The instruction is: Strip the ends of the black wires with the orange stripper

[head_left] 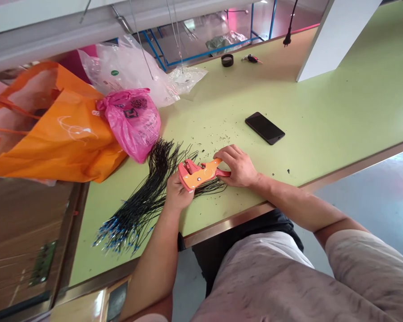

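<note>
right hand (239, 166): clasped round wire stripper (201, 175) | left hand (178, 193): at its head, closure cannot tell | black wires (139, 197): left of grip

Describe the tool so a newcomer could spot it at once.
Start at the green table, then find the black wires on it. Over some of them, the right hand grips the tool. Its orange and red body stands out from the black wires and phone.
</note>
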`<action>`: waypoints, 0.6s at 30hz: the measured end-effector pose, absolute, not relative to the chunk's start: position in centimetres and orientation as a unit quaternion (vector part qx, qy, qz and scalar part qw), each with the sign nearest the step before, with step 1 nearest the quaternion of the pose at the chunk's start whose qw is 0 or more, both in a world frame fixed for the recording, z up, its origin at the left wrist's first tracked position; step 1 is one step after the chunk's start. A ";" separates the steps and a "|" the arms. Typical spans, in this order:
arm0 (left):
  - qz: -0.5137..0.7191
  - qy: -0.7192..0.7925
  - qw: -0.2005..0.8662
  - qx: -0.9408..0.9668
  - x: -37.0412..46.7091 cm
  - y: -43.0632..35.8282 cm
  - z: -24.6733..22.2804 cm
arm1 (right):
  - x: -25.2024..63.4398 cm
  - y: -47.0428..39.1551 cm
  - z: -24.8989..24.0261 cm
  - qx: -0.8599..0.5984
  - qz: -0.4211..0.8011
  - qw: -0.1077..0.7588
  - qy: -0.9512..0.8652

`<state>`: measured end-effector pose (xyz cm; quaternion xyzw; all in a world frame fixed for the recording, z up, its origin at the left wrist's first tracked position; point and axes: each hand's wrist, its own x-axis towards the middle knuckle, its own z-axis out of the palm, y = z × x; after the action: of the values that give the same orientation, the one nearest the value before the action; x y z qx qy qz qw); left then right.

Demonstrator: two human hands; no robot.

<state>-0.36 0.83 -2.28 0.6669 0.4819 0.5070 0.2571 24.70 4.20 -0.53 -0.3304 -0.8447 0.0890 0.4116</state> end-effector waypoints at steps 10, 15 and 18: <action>0.510 0.465 0.192 0.698 -0.2 0.7 -1.4 | 24.7 4.0 -0.5 -0.343 0.101 0.387 -0.850; 0.515 0.452 0.204 0.700 -0.3 0.7 -1.5 | 24.6 4.1 -0.6 -0.342 0.082 0.388 -0.852; 0.509 0.457 0.201 0.701 -0.2 0.5 -1.2 | 24.5 4.1 -0.7 -0.357 0.071 0.372 -0.854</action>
<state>-0.21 0.53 -1.24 0.7008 0.4572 0.5093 0.2012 24.54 4.07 -0.68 -0.3573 -0.8536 0.0709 0.3724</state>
